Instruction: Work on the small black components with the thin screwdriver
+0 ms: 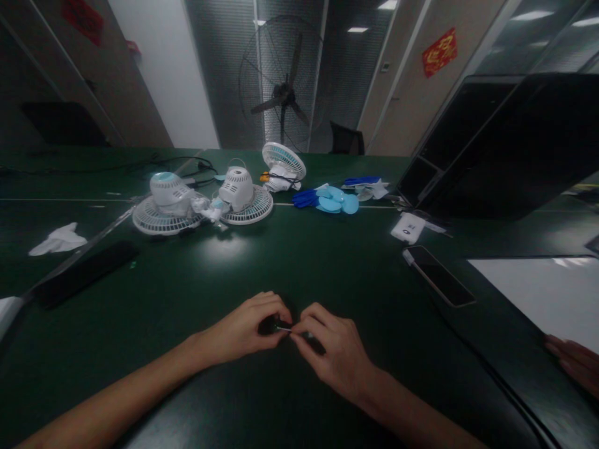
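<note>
Slender pale piece [283, 328]: between the two hands, just above the near part of the dark green surface [243, 274]; too small and blurred to identify further.
Right hand [339, 343]: thumb and forefinger pinched narrow on one end of the piece.
Left hand [248, 324]: thumb and forefinger curled into a ring around the other end, tips close together; whether they grip it, I cannot tell.
Desk fans: three white ones with light-blue parts; the left fan [171, 202] and middle fan [238, 190] lie face down on their round grilles, the rear fan [283, 165] has its grille tilted upward.
Pedestal fan [283, 93]: behind the surface, a round wire cage with dark blades inside.
Light-blue blades [337, 201]: heaped beside a dark-blue bundle [305, 198].
White packet [408, 228]: near the monitor [510, 146], with a dark printed mark too small to read; its contents are hidden.
Smartphone [440, 275]: lying screen up, dark, just in front of the packet.
Red wall hanging [440, 52]: gold characters, too blurred to read.
White sheet [538, 299]: at the right, with another person's hand [574, 360] near its edge.
Crumpled white cloth [58, 240]: on the left.
</note>
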`<act>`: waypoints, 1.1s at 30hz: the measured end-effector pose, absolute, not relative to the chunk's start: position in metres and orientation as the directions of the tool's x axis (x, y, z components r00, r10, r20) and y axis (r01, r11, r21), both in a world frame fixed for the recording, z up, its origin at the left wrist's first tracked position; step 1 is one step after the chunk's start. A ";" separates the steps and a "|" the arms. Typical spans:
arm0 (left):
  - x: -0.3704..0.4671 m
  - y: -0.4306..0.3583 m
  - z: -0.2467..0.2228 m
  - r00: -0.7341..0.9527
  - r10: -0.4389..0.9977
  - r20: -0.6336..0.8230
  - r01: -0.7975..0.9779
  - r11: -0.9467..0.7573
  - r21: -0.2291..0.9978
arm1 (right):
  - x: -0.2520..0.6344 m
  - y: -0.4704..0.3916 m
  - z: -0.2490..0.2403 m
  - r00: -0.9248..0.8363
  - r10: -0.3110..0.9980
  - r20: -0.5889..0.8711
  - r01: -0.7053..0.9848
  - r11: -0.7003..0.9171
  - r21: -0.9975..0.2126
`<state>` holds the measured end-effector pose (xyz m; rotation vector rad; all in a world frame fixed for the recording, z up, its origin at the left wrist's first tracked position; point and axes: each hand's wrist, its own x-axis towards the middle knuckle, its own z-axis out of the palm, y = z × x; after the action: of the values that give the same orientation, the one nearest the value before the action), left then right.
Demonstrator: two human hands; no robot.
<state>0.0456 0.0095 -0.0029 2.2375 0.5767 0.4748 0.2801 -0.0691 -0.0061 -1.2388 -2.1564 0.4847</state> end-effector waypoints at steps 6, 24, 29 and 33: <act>0.043 0.005 0.004 0.843 0.519 0.143 0.274 -0.642 0.716 | 0.285 -0.066 -0.007 -0.276 0.889 0.366 0.579 0.458 -0.675; -0.106 0.127 -0.006 0.483 0.867 0.122 0.671 -0.457 0.584 | 0.297 -0.062 0.004 -0.179 0.932 0.314 0.524 0.361 -0.772; -0.149 0.142 -0.007 0.329 0.942 0.061 0.771 -0.305 0.559 | 0.298 -0.060 0.002 -0.200 0.933 0.299 0.531 0.360 -0.767; -0.160 0.143 -0.005 0.295 0.948 0.118 0.766 -0.309 0.563 | 0.299 -0.060 0.002 -0.198 0.936 0.289 0.522 0.351 -0.777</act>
<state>-0.1605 0.1432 -0.0050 2.1687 1.5353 0.6168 0.2991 -0.0601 0.0018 -1.2798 -1.8492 0.6847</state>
